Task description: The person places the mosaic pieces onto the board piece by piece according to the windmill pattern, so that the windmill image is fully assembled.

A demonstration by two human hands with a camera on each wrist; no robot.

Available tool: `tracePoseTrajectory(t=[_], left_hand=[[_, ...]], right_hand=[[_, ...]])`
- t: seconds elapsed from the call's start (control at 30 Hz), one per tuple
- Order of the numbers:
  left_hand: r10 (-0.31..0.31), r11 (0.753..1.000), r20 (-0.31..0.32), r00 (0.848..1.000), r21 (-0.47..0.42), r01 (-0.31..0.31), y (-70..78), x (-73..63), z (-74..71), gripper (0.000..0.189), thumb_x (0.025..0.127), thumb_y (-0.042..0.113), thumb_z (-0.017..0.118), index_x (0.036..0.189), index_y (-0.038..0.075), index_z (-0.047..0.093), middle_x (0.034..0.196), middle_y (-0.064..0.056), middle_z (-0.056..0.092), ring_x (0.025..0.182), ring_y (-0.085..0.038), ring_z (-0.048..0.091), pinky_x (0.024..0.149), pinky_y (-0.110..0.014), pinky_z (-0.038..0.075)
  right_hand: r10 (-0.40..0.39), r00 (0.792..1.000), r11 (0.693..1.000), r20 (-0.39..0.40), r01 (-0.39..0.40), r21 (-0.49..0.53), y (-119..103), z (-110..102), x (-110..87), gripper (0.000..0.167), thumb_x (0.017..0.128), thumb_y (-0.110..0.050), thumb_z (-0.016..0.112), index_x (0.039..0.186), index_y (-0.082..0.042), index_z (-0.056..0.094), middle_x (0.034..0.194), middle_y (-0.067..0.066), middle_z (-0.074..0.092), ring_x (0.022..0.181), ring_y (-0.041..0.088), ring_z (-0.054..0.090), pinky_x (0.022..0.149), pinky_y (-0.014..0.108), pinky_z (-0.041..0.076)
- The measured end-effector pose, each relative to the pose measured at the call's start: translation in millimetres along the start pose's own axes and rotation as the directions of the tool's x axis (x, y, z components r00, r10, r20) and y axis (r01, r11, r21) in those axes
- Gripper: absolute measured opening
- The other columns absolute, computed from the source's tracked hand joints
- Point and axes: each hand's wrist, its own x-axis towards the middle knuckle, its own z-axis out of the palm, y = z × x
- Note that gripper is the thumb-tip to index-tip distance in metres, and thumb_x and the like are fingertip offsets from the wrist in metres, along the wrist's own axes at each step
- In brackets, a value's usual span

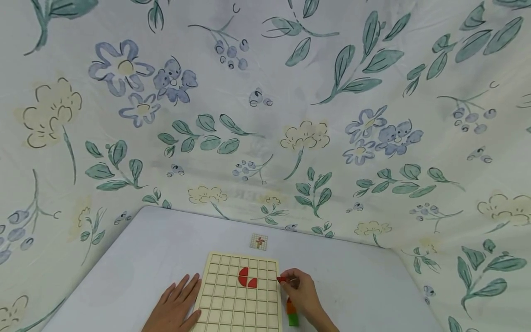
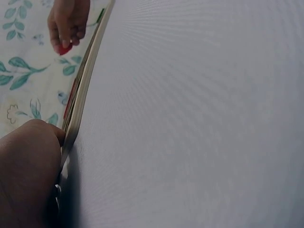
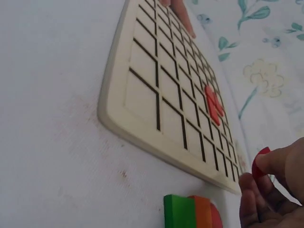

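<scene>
A cream grid board (image 1: 226, 302) lies on the white table, with several red quarter-round pieces (image 1: 243, 278) set in its upper middle squares. My left hand (image 1: 176, 302) rests along the board's left edge, fingers straight and the thumb at the rim. Beyond the right edge, my right hand (image 1: 303, 290) pinches a small red piece (image 3: 260, 162) between thumb and fingertips. Below that hand stand an orange block (image 3: 202, 211) and a green block (image 3: 179, 211) side by side, with a red piece (image 3: 216, 217) beside them.
A small pattern card (image 1: 259, 241) with a red and yellow pinwheel figure lies behind the board. The white table (image 1: 166, 240) meets a flower-printed cloth (image 1: 265, 152) at the back and sides.
</scene>
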Motion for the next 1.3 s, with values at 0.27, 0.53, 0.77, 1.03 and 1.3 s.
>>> tracePoseTrajectory(t=[0.27, 0.53, 0.77, 1.03, 1.3], left_hand=[[-0.006, 1.000, 0.010, 1.000, 0.007, 0.006, 1.3, 0.5, -1.7, 0.074, 0.093, 0.045, 0.062, 0.151, 0.007, 0.038, 0.153, -0.006, 0.040, 0.148, -0.011, 0.003, 0.115, -0.029, -0.006], [-0.013, 1.000, 0.017, 1.000, 0.014, 0.013, 2.2, 0.7, -2.4, 0.072, 0.092, 0.045, 0.062, 0.149, 0.005, 0.042, 0.150, -0.009, 0.045, 0.148, -0.011, 0.005, 0.115, -0.029, -0.006], [-0.027, 1.000, 0.040, 0.999, 0.009, 0.027, 2.0, 2.1, -4.0, 0.070, 0.093, 0.045, 0.062, 0.148, 0.005, 0.044, 0.146, -0.012, 0.048, 0.148, -0.010, 0.003, 0.115, -0.028, -0.007], [-0.030, 1.000, 0.041, 0.999, 0.005, 0.030, 2.1, 0.8, -4.0, 0.071, 0.092, 0.045, 0.063, 0.149, 0.006, 0.042, 0.149, -0.009, 0.046, 0.148, -0.008, 0.001, 0.115, -0.027, -0.007], [-0.015, 1.000, 0.016, 1.000, 0.000, 0.015, 2.2, 0.8, -2.7, 0.076, 0.092, 0.044, 0.064, 0.153, 0.009, 0.036, 0.151, -0.008, 0.043, 0.148, -0.009, 0.002, 0.115, -0.027, -0.006]], right_hand=[[-0.027, 1.000, 0.999, 0.002, 0.027, 0.048, -8, 4, -0.1, 0.013, 0.083, 0.001, 0.074, 0.094, -0.003, 0.067, 0.084, 0.002, 0.063, 0.076, 0.018, 0.057, 0.068, 0.024, 0.051], [-0.095, 0.995, 0.995, 0.024, 0.095, 0.023, -8, 9, 0.5, 0.015, 0.087, 0.001, 0.071, 0.100, -0.005, 0.074, 0.092, 0.001, 0.061, 0.080, 0.014, 0.058, 0.069, 0.023, 0.049], [-0.101, 0.993, 0.993, 0.061, 0.097, 0.065, -9, 15, 5.3, 0.020, 0.085, 0.001, 0.073, 0.105, -0.003, 0.073, 0.091, 0.003, 0.061, 0.078, 0.017, 0.061, 0.067, 0.025, 0.052], [-0.109, 0.993, 0.991, 0.053, 0.104, 0.088, -8, 25, 9.7, 0.019, 0.082, -0.006, 0.079, 0.099, 0.000, 0.073, 0.081, 0.002, 0.067, 0.075, 0.016, 0.064, 0.066, 0.024, 0.054], [-0.095, 0.994, 0.992, 0.051, 0.090, 0.088, -8, 32, 11.8, 0.011, 0.081, -0.006, 0.080, 0.090, -0.002, 0.076, 0.077, 0.000, 0.069, 0.069, 0.013, 0.065, 0.062, 0.023, 0.054]])
